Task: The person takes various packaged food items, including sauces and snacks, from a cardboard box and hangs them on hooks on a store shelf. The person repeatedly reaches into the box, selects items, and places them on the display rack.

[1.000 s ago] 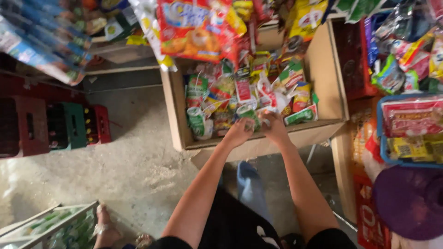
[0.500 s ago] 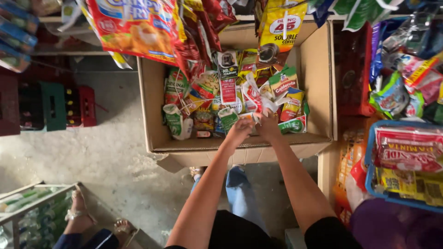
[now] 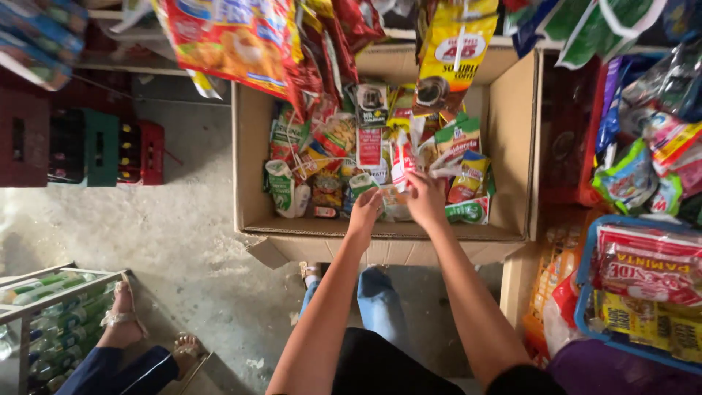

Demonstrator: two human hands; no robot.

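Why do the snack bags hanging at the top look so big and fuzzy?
In the head view, the hanging snack bags sit nearest the camera, so they look large and soft; the cardboard box and both hands, left hand and right hand, are sharper; light falls brightest on the concrete floor, while the crates stay dim.

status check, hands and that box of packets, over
Left hand and right hand both on small sachets inside cardboard box. Grip unclear. Hanging snack packs overhead.

Bare forearms, black top, blue jeans, sandal.
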